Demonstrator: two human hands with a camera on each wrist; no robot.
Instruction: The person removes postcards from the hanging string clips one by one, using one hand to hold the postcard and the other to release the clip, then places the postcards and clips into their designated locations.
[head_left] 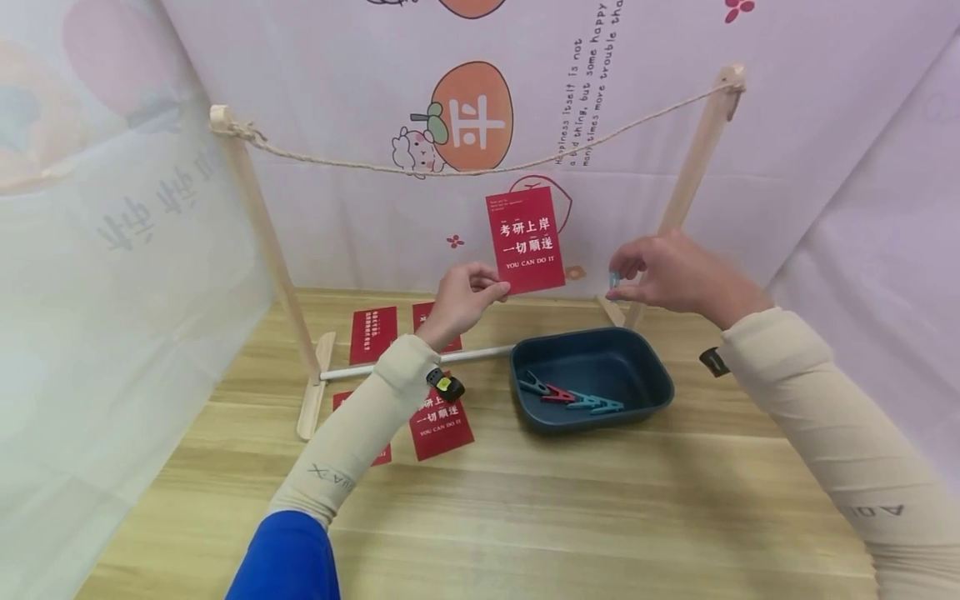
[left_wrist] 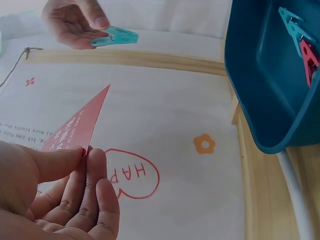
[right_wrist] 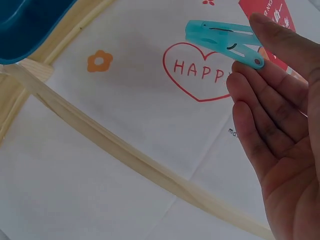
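My left hand (head_left: pixel 467 298) pinches a red card (head_left: pixel 527 240) by its lower left corner, between thumb and fingers. White lettering faces me, and the card is upright just below the sagging rope (head_left: pixel 465 172). To the right, my right hand (head_left: pixel 671 273) pinches a light blue clothespin (head_left: pixel 614 282) between thumb and fingertips. In the right wrist view the clothespin (right_wrist: pixel 225 41) is gripped at its handle end, its tip pointing away from the hand. The left wrist view shows the card (left_wrist: pixel 80 125) nearly edge-on, apart from the clothespin (left_wrist: pixel 116 37).
The rope hangs between two wooden posts (head_left: pixel 262 237), joined low down by a white rod (head_left: pixel 480 356). A dark blue basin (head_left: pixel 592 423) holds several clothespins (head_left: pixel 558 393). Several more red cards (head_left: pixel 442 429) lie on the wooden table (head_left: pixel 525 508), partly behind my left arm.
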